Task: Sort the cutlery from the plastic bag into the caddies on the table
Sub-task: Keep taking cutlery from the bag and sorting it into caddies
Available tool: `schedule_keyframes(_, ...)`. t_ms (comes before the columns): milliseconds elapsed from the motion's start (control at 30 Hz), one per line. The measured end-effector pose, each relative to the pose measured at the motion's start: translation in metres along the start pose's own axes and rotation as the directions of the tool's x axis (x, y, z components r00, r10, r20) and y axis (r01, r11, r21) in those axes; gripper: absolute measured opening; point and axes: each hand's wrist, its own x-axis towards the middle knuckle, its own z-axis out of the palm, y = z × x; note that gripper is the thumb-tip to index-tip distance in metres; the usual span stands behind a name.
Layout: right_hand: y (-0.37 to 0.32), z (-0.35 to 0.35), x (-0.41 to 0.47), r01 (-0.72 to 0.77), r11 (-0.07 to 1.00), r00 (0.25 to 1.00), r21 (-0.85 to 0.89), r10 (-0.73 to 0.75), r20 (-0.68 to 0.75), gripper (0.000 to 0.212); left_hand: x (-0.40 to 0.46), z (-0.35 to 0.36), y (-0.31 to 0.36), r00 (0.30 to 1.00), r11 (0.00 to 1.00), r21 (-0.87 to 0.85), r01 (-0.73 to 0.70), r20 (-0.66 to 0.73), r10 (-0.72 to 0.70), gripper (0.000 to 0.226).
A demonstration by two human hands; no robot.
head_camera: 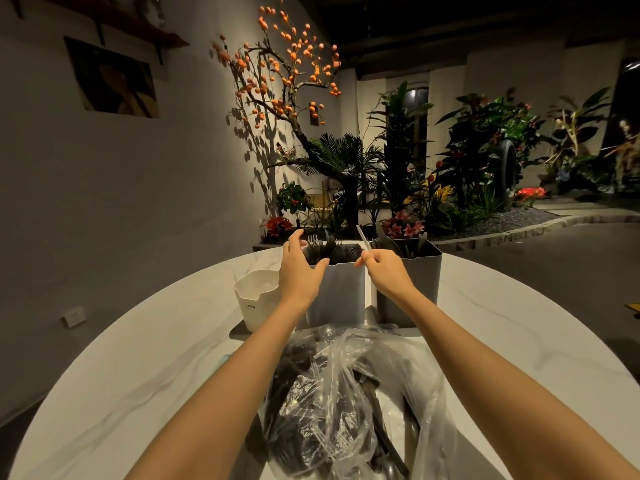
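A clear plastic bag [349, 403] of black cutlery lies near me on the white table [138, 358]. Behind it stand two grey caddies: the left caddy [337, 292] holds several black forks, the right caddy [424, 271] holds other dark cutlery. My left hand [299, 271] reaches round the left caddy's near left corner, fingers spread and relaxed, thumb on its rim. My right hand [382, 270] pinches a thin light stick-like piece [363, 240] above the gap between the two caddies; what that piece is cannot be made out.
A white container [256, 299] stands left of the caddies. The table's round edge curves close on both sides. Beyond the table are a planted bed with flowers and an orange-fruited tree [287, 81] by the wall.
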Motion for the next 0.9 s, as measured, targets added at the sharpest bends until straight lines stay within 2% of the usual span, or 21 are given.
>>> schedule_keyframes(67,0.000,0.001,-0.001,-0.002,1.000,1.000,0.003,0.002,0.003,0.039,0.000,0.000,-0.002,0.992,0.989,0.086,-0.125,-0.008,0.126,0.060)
schedule_keyframes(133,0.001,0.001,-0.001,0.007,1.000,1.000,-0.006,-0.007,0.017,0.040,0.001,0.001,-0.003,0.984,0.969,0.169,-0.180,0.044,0.175,0.045)
schedule_keyframes(233,-0.003,0.001,-0.003,0.014,1.000,0.998,-0.025,-0.013,0.069,0.043,-0.001,0.002,0.001,0.987,0.972,0.171,-0.160,0.035,0.156,0.038)
schedule_keyframes(467,-0.012,-0.001,-0.011,0.012,0.994,0.982,-0.107,0.008,0.187,0.037,-0.016,0.002,0.021,0.955,0.955,0.026,-0.297,-0.012,0.297,0.030)
schedule_keyframes(600,-0.017,-0.002,-0.016,-0.021,0.993,0.972,-0.118,0.048,0.230,0.030,-0.021,-0.002,0.020,0.913,0.908,0.104,-0.406,0.067,0.401,0.023)
schedule_keyframes(733,-0.028,-0.004,-0.025,-0.057,0.998,0.979,0.003,0.056,0.194,0.021,-0.028,-0.010,0.017,0.929,0.896,0.245,-0.371,0.107,0.355,0.016)
schedule_keyframes(800,-0.032,-0.005,-0.028,-0.067,0.995,0.981,0.069,0.054,0.186,0.019,-0.031,-0.016,0.018,0.948,0.909,0.271,-0.317,0.084,0.306,0.015)
schedule_keyframes(900,-0.035,-0.001,-0.031,-0.049,0.989,0.984,0.137,0.024,0.179,0.005,-0.034,-0.026,0.015,0.971,0.929,0.281,-0.240,0.059,0.232,0.013)
